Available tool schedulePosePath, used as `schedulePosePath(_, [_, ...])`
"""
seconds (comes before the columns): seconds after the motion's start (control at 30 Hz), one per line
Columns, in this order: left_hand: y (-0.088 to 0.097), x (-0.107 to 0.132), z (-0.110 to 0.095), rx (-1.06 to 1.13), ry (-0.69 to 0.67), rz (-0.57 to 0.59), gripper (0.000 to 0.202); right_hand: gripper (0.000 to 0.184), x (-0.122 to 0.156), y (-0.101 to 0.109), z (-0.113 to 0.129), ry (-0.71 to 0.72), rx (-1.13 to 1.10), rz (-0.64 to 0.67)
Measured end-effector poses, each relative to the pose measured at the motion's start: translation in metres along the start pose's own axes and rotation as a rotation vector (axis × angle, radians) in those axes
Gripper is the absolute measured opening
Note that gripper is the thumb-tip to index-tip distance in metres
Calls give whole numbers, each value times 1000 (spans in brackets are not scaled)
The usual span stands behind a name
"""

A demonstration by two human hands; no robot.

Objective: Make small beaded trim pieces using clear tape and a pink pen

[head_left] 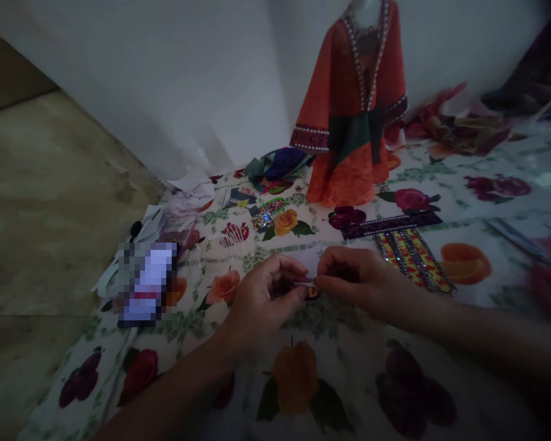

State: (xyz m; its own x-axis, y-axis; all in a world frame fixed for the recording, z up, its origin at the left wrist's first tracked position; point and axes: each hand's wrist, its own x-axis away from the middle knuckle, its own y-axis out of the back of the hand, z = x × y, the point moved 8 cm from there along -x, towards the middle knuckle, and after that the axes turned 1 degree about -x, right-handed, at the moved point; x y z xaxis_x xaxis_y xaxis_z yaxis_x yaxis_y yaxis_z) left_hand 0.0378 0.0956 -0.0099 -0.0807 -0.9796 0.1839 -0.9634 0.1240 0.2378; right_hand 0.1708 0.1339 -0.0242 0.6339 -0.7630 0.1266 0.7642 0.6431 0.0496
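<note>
My left hand (266, 297) and my right hand (356, 275) meet low over a floral cloth (349, 367), both with fingers pinched together. Between the fingertips sits a small piece of patterned trim (310, 290), red and yellow, mostly hidden by the fingers. Both hands appear to grip it. Just right of my right hand lies a wide yellow and red ribbon strip (413, 257). A dark purple beaded strip (390, 224) lies beyond it.
A small orange dress on a stand (353, 116) rises at the back centre. Fabric scraps (280, 165) and trim pieces lie behind my hands. A blurred-out object (147, 282) sits at left near the cloth's edge, with bare floor (41, 202) beyond. More cloth is heaped at back right.
</note>
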Motion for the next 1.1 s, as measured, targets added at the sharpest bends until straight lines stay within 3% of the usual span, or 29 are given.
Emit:
schedulePosePath(0.33, [1,-1,2,-5,19,-15,13,10,-2,-1,1,-2,14,17])
schedulePosePath(0.57, [-3,-4,5,0,33,55,21,10,-2,1,2,12,21,-4])
schedulePosePath(0.8, [0,-5,5,-83,16,17,16,11,1,0,5,10,46,3])
schedulePosePath(1.1, [2,-3,4,-34,-5,-7,13,10,1,-3,4,1,40,30])
